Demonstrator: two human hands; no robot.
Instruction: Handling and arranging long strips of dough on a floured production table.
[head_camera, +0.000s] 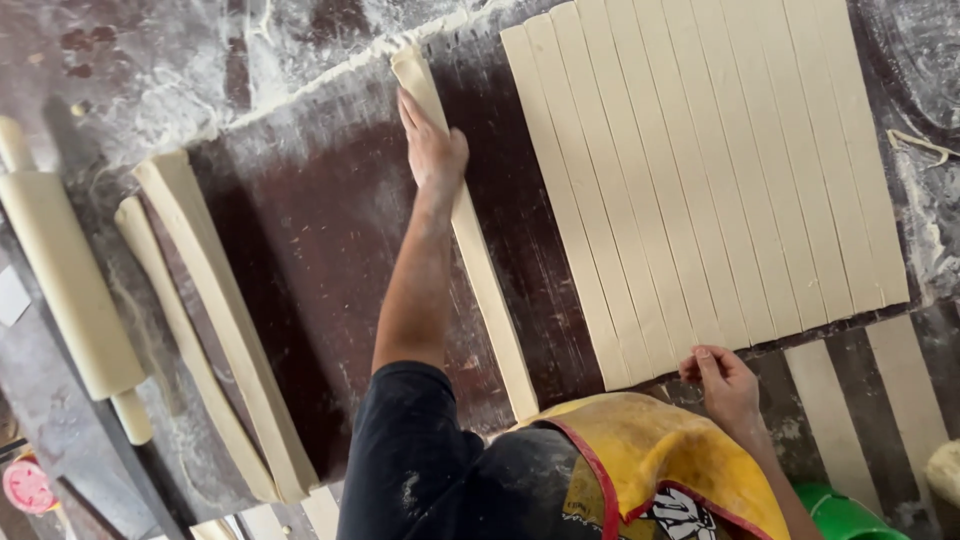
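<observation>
A pale wooden rolling pin (66, 273) lies at the floured board's (320, 250) left edge, with stacked dough strips (225, 320) beside it and a green container (845, 515) at bottom right.

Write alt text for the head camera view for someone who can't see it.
Seen from above, a person's left hand presses on a long dough strip lying alone on a floured dark board, while the right hand touches the near end of a sheet of cut strips. A rolling pin lies at the left.
</observation>
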